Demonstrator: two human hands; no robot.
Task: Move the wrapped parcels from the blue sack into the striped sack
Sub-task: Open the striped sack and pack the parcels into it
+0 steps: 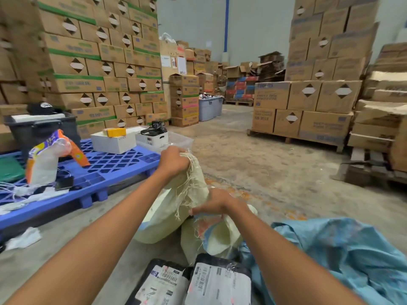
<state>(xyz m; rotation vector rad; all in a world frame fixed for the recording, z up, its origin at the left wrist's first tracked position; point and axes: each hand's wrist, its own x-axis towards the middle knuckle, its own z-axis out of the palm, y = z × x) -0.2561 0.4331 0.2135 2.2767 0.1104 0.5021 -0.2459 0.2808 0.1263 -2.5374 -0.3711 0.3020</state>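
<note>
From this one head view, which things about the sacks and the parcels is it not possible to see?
- Inside of the pale woven sack: hidden by its own folds, gripped by the left hand and right hand.
- Contents of the blue sack: covered by its crumpled fabric; the frame edge cuts it off.
- The two black wrapped parcels: cut off by the bottom edge; label print is too blurred to read.

Cream sack [176, 208], blue sack [343, 249], black parcels [220, 263], blue pallet [105, 172].

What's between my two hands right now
In the head view, frayed cream sack cloth runs between them: the left hand grips its upper edge, the right hand grips it lower down. No parcel lies between them.
</note>
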